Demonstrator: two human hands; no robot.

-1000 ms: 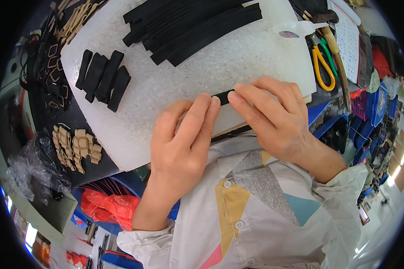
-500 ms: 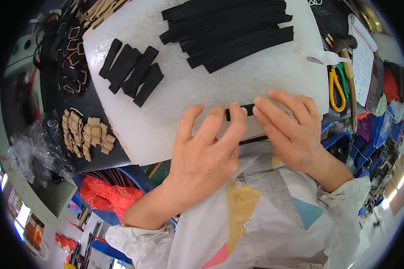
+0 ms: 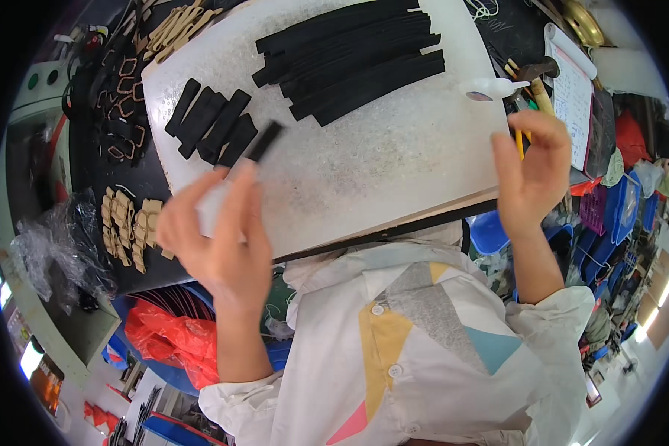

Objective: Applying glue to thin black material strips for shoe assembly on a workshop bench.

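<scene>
My left hand [image 3: 219, 241], a little blurred, pinches the lower end of a short black fabric strip [image 3: 266, 141] between its fingers. The strip tilts up to the right, just beside a small group of short black folded pieces [image 3: 204, 123] on the white board [image 3: 379, 163]. Long black strips [image 3: 349, 59] lie stacked side by side at the far middle of the board. Over the board's right edge, my right hand [image 3: 534, 167] is raised with thumb and fingers curved apart and nothing between them. It partly covers yellow-handled scissors [image 3: 519, 143].
A white glue bottle [image 3: 490, 91] lies at the board's right edge, near a hammer [image 3: 539, 70] and a written notepad [image 3: 571, 85]. Beige looped pieces [image 3: 123, 223] and metal buckles [image 3: 126, 89] are on the left. A red plastic bag [image 3: 171, 338] sits below.
My hands have parted. The left has carried the short black strip leftward to the small group; the right has let go and moved right toward the scissors. The view has shifted slightly.
</scene>
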